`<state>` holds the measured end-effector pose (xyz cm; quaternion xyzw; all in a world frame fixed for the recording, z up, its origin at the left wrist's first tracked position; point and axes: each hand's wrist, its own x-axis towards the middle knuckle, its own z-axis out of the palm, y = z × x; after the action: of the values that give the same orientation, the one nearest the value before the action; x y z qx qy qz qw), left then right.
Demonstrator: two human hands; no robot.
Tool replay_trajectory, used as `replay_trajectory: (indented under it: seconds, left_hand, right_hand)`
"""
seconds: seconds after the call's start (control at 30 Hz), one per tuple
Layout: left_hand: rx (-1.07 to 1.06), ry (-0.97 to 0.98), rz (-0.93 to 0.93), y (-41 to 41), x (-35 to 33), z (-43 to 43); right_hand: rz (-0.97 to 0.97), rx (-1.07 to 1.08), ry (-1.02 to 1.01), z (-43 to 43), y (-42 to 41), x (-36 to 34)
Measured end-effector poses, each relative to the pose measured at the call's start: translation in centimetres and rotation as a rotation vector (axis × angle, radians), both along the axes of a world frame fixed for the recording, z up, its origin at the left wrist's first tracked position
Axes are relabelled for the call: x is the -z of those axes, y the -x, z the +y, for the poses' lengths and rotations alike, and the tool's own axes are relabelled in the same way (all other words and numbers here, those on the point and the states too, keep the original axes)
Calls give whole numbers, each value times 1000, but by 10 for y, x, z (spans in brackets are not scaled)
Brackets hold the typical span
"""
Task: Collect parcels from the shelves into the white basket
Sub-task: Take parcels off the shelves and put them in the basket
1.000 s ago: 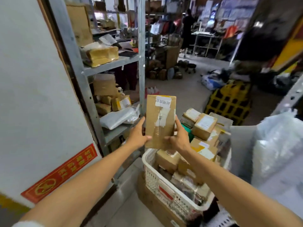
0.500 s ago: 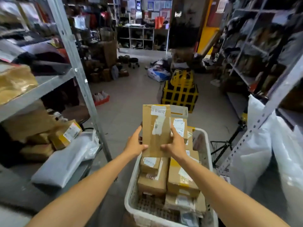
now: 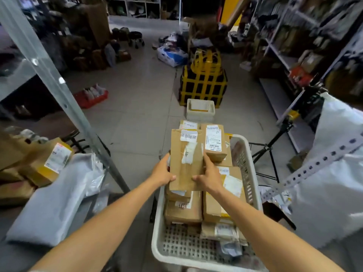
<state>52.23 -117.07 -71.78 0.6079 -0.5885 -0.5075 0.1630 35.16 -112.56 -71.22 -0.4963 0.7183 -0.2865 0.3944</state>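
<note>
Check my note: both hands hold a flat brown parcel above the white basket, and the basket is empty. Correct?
Not empty. The head view shows the white basket already holding several cardboard parcels, stacked toward its far end. The rest stands: the left hand and right hand hold the flat brown parcel above it.

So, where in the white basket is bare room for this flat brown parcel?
Only the near-left corner of the white plastic basket shows bare perforated floor, between its near rim and the brown cardboard boxes. Far end and right side are stacked full.
</note>
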Motion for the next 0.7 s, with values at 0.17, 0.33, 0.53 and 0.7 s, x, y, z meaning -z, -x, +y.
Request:
replay_trajectory:
  seconds: [0.17, 0.33, 0.53, 0.7]
  left_hand:
    - [26, -136, -72, -1, 44, -2]
    - [29, -91, -106, 0, 73, -16]
    - [42, -92, -141, 2, 93, -37]
    - [22, -92, -189, 4, 109, -42]
  right_hand:
    - [1, -61, -158, -7, -1, 45]
    - [-35, 13, -185, -19, -5, 71]
    - [-12, 45, -172, -32, -8, 90]
    - [19, 79, -199, -41, -11, 103]
